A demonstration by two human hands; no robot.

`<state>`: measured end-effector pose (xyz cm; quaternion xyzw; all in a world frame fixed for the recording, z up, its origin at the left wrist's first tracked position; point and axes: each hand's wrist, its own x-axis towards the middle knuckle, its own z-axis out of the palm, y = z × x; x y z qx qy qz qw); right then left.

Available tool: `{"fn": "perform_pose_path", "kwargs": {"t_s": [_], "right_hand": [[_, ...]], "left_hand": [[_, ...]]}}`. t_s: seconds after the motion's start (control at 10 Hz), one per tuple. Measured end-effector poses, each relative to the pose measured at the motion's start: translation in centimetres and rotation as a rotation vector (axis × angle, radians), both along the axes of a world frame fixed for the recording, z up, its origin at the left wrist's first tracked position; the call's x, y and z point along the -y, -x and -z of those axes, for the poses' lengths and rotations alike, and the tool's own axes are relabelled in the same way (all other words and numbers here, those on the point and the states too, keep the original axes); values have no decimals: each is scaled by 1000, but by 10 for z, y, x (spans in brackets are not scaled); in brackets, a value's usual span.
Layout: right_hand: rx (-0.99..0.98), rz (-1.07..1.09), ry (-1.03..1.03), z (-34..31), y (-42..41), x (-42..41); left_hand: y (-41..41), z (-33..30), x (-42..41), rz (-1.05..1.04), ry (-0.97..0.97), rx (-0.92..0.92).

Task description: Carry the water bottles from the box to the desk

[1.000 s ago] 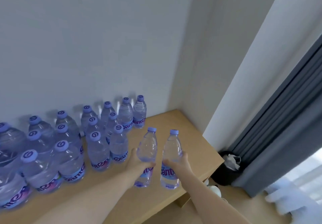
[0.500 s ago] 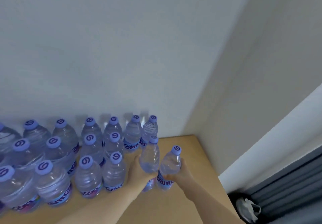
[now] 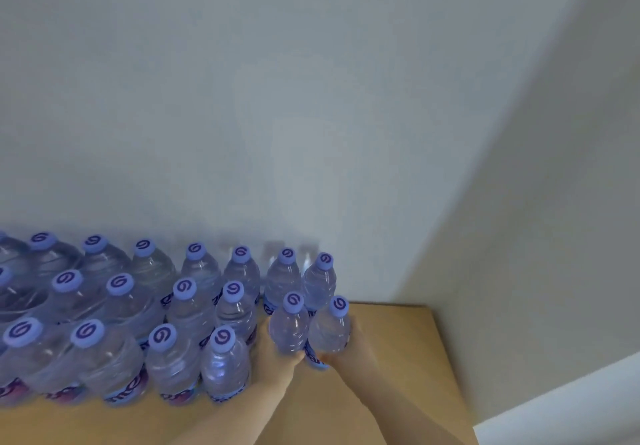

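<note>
Left hand (image 3: 277, 354) grips bottle (image 3: 289, 328); right hand (image 3: 349, 347) grips second bottle (image 3: 329, 332), seemingly just above desk (image 3: 398, 358).

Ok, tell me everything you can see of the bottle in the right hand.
The bottle in the right hand is clear ribbed plastic, looks full of water, with a lilac cap bearing a dark swirl and a blue label low down. It stands about upright over the wooden desk, gripped by the right hand, close beside the left hand's bottle.

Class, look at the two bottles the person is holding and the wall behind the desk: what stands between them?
In the head view, two capped bottles stand between the held bottles and the wall.
</note>
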<state>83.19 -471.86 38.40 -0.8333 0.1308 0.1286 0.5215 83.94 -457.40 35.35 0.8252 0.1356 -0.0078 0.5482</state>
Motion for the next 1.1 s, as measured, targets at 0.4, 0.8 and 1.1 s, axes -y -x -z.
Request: {"fn": "perform_pose_path", "kwargs": {"t_s": [0.4,0.8,1.1], "right_hand": [[22,-67,-20,16,-29,-5],[45,-51,86,12,-23,-17],[-150,-281,249,-29,-24,-2]], "left_hand": [[-6,13,15,-329,-17,-204],[-15,11,18,-420,51,-389],[2,-1,13,-232,41,-379]]}}
